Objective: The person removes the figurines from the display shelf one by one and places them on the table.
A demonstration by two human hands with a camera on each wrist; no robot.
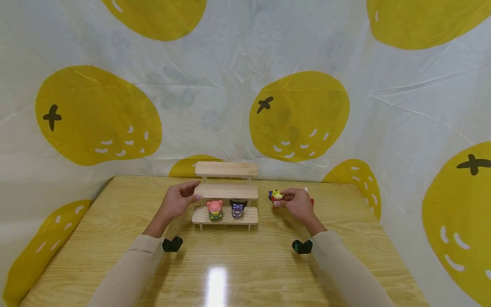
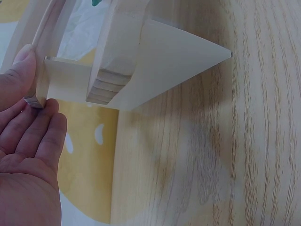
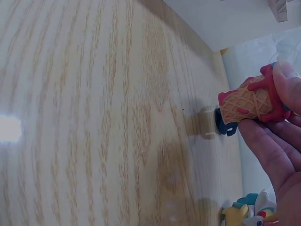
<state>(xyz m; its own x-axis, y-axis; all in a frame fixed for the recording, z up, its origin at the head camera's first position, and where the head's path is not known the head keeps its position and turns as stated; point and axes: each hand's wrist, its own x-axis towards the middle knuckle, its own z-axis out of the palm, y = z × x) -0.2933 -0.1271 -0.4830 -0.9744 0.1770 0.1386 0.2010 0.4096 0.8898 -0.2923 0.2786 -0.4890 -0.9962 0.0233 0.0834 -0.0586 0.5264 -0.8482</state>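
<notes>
A three-tier wooden display stand (image 1: 226, 192) stands on the table. My left hand (image 1: 177, 200) holds the left end of its middle shelf, thumb (image 2: 21, 70) on one face and fingers on the other. My right hand (image 1: 297, 204) pinches a small figurine (image 1: 276, 195) to the right of the stand. In the right wrist view, this figurine (image 3: 254, 101) shows a waffle-cone base with red drips and is raised off the table. On the lowest shelf sit a pink figurine (image 1: 215, 210) and a black-and-purple figurine (image 1: 238, 209).
Behind the right hand are more figurines (image 3: 247, 212), partly hidden, with yellow, teal and white parts. A dark blue piece (image 3: 225, 123) lies beyond the held figurine. A white curtain (image 1: 215, 123) with yellow fruit prints hangs behind the wooden table (image 1: 268, 264).
</notes>
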